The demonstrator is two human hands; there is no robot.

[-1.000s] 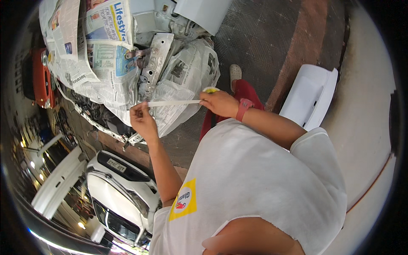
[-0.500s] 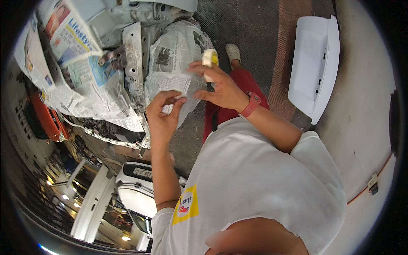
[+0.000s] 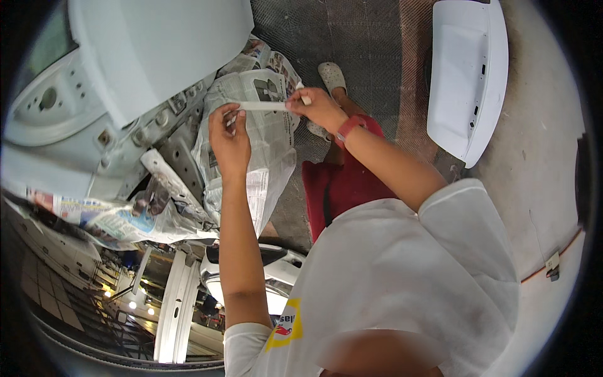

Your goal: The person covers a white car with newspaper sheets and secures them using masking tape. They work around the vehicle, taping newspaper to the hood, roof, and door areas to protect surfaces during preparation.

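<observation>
A pale strip of masking tape (image 3: 264, 106) is stretched level between my two hands. My left hand (image 3: 229, 138) pinches its left end between thumb and fingers. At the other end, my right hand (image 3: 319, 109) grips the masking tape roll (image 3: 306, 98), which shows edge-on and is mostly hidden by the fingers. Beneath the strip, newspaper sheets (image 3: 254, 141) wrap a large rounded part of the car. The strip looks held above the paper; whether it touches cannot be made out.
A white car panel (image 3: 169, 50) stands at the upper left, beside a bare metal body frame (image 3: 173, 119). More newspaper (image 3: 119, 220) covers parts at the left. A white trunk lid (image 3: 458, 81) leans near the right wall. Behind my left arm is a white car (image 3: 276, 264).
A length of tape now spans my hands, which were nearer each other with a small piece in the left. My view has shifted, bringing the white panel in at the upper left.
</observation>
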